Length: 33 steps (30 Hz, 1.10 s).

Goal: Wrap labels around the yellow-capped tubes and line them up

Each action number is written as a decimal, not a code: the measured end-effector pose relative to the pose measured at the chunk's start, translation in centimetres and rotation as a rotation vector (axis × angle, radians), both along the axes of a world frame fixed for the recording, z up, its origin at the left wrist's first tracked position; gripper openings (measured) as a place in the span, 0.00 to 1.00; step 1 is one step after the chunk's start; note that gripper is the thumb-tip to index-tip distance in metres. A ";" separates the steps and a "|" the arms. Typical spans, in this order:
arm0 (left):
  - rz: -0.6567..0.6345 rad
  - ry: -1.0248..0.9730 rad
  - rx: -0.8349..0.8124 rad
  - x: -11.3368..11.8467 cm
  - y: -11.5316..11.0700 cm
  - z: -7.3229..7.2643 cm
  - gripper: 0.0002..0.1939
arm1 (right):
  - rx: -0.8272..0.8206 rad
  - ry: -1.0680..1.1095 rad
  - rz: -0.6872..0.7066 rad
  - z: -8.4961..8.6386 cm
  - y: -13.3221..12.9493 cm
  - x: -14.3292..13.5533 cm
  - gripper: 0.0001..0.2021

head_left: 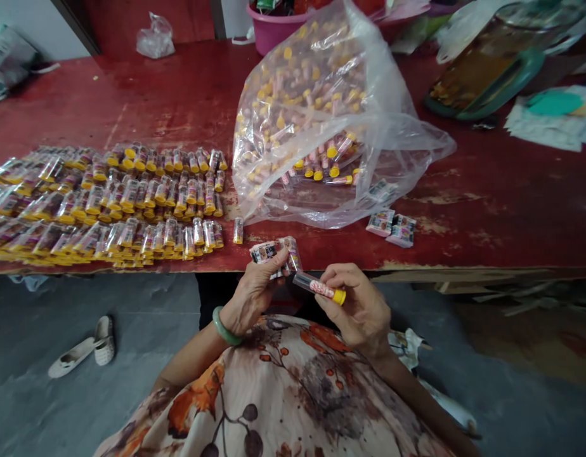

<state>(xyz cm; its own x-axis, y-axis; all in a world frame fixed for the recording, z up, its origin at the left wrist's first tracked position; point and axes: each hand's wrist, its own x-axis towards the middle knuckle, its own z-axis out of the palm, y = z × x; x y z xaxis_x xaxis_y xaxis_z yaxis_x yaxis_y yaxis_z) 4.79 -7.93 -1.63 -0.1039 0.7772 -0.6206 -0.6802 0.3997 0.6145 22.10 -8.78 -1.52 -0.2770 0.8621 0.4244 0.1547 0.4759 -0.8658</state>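
Note:
My left hand [255,289] is closed on a small stack of printed plastic sleeves [265,252], thumb on top, just off the table's front edge. One sleeve at its right side looks puffed out, its end close to the tube. In my right hand [357,304], a clear tube [316,285] with a yellow cap is pinched near the cap end; pink-and-white pieces show inside it. The tube points left toward the sleeves. Beyond my hands, a large clear plastic bag [392,120] lies with its mouth toward me, full of similar yellow-capped tubes [333,152].
Stacked rows of wrapped tubes [131,193] cover the left of the red table [488,203]; one wrapped tube [238,230] stands apart. Small sleeve bundles [400,230] lie right of the bag. Behind are a pink basin [274,28] and a jug of brown liquid [483,63].

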 end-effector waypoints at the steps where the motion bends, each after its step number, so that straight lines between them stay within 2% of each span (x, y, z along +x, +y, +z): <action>1: 0.004 -0.020 -0.005 0.0 0.0 0.2 0.20 | 0.049 -0.009 -0.032 -0.1 -0.1 -0.1 0.09; 8: -0.002 -0.096 -0.027 0.1 -0.2 0.4 0.22 | 0.420 -0.130 -0.240 -1.0 -0.7 -1.6 0.16; 15: 0.021 -0.022 0.066 -0.2 -0.8 -0.5 0.22 | 0.477 -0.259 -0.288 -2.0 -1.1 -2.4 0.13; 21: 0.046 0.109 0.140 0.0 -1.1 -0.6 0.21 | 0.658 -0.364 -0.347 -3.3 -1.0 -3.2 0.16; 23: 0.050 0.127 0.158 -0.1 -1.2 -0.7 0.21 | 0.632 -0.331 -0.278 -2.9 -0.6 -3.4 0.19; 27: 0.018 0.077 0.162 -0.6 -1.4 -1.0 0.20 | 0.338 -0.239 0.061 -1.5 0.2 -2.7 0.20; 28: 0.008 0.058 0.172 -0.7 -1.4 -0.9 0.20 | 0.279 -0.209 0.079 -1.2 0.4 -2.4 0.20; 30: -0.022 0.025 0.192 -0.8 -1.4 -0.7 0.21 | 0.201 -0.128 0.023 -1.0 0.5 -2.0 0.20; 33: -0.092 -0.005 0.200 -0.5 -1.7 -0.1 0.23 | 0.183 -0.026 -0.082 -0.8 0.6 -2.1 0.20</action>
<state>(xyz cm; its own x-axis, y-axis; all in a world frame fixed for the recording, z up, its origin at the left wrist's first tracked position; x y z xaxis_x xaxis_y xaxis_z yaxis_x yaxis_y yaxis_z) 4.26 -9.59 -1.76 -0.0241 0.8911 -0.4532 -0.6496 0.3306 0.6846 19.97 -8.21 -2.32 -0.2223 0.7911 0.5699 0.2204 0.6102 -0.7610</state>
